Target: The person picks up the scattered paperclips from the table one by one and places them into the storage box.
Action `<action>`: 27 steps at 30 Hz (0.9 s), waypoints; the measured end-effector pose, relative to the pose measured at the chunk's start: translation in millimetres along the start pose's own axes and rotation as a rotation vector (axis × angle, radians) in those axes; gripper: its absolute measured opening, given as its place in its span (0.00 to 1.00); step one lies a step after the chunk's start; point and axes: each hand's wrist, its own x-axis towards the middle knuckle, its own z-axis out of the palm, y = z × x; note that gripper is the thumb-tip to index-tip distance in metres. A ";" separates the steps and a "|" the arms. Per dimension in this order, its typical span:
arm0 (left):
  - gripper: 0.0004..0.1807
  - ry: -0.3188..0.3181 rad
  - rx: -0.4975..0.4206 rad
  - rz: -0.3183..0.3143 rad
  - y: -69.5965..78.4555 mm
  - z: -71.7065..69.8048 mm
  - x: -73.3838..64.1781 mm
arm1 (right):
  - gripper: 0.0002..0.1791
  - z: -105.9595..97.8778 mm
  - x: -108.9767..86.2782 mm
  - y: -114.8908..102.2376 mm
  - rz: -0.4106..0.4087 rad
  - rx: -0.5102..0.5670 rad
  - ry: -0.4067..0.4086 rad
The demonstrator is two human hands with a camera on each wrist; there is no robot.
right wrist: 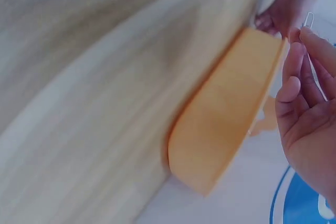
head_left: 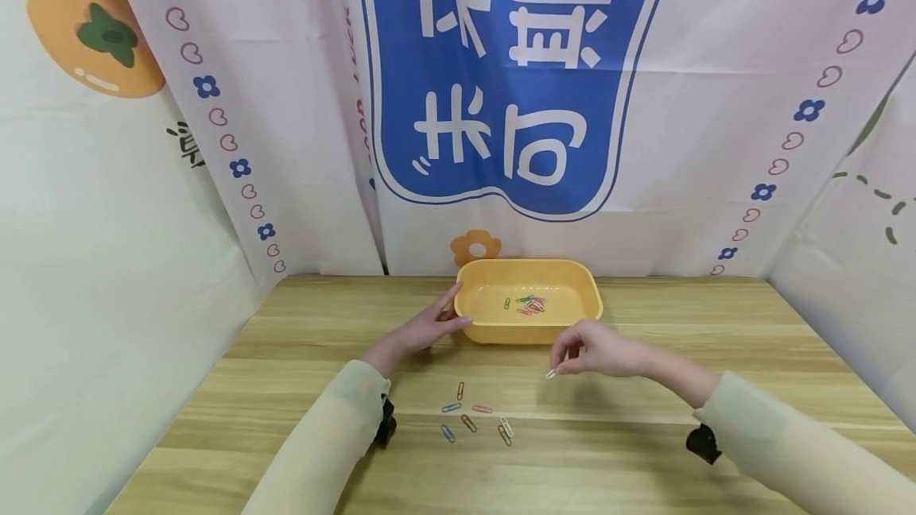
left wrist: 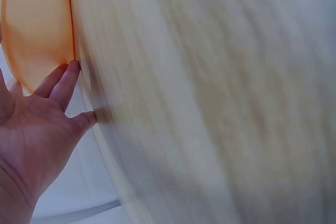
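A yellow plastic tub [head_left: 515,334] stands at the back of the wooden table, with several coloured paper clips [head_left: 531,304] in it. My left hand [head_left: 422,330] touches the tub's left end, its fingers spread and fairly straight, as the left wrist view also shows. Between thumb and fingertip, my right hand [head_left: 601,350] pinches a white paper clip [head_left: 550,374] just in front of the tub's right part; the clip sticks out past the fingertips in the right wrist view. Loose on the table lie several more clips, among them a pink one [head_left: 483,409] and a blue one [head_left: 448,433].
The wooden table [head_left: 286,388] ends at a white printed curtain [head_left: 687,237] right behind the tub. Similar cloth hangs along the left and right sides. A black strap [head_left: 385,422] sits at the left sleeve, and a black device [head_left: 704,444] at the right one.
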 end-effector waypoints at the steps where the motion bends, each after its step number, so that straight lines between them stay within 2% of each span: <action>1: 0.45 0.000 0.001 -0.003 0.1 -0.2 0.3 | 0.03 -3.6 -0.8 -1.2 0.004 0.001 0.007; 7: 0.44 0.003 0.006 0.013 0.5 -1.2 1.4 | 0.02 -25.1 0.4 -11.3 0.026 -0.027 0.068; 12: 0.44 0.000 0.006 0.023 1.1 -1.2 1.0 | 0.02 -39.6 11.3 -12.5 0.045 -0.080 0.107; 19: 0.44 0.002 0.007 0.027 0.6 -1.2 1.3 | 0.04 -51.4 31.3 -1.8 0.068 -0.090 0.110; 27: 0.44 0.010 0.015 0.008 -2.5 0.1 1.2 | 0.04 -58.3 51.1 11.3 0.159 -0.033 0.153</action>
